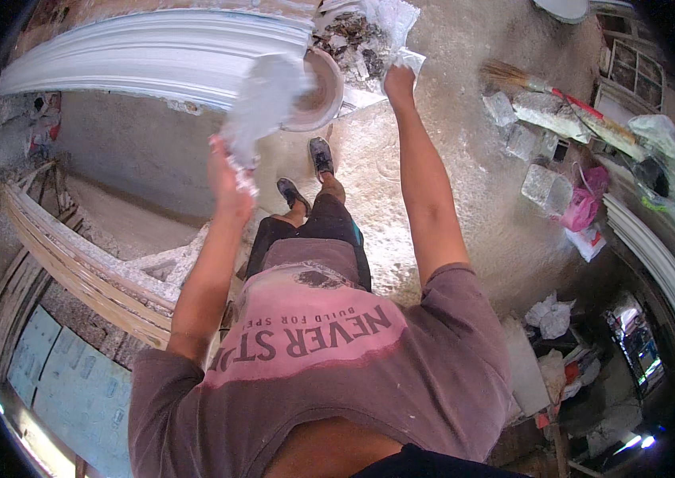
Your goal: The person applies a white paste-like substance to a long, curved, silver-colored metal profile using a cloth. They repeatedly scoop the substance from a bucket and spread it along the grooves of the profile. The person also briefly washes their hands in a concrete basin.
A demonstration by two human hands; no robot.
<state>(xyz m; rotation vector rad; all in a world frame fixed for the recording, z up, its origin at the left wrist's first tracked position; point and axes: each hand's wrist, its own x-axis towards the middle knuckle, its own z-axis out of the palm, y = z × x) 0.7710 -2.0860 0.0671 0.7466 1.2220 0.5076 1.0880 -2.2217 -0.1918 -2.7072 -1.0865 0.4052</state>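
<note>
Hands apart: my left hand (228, 179) clamps a white fibre wad (262, 99) just beside the plaster basin (317, 88); my right hand (399, 80), beyond it, grips white sheet (392, 20).

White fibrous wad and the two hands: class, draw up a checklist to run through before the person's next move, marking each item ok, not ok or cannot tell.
1. Left hand grips the white fibrous wad: ok.
2. Right hand holds a small white clump: ok.
3. Round pinkish basin within reach: ok.
4. Basin contents: cannot tell.
5. Feet clear of the long white curved moulding: ok.
6. Dusty floor free of debris: not ok.
</note>
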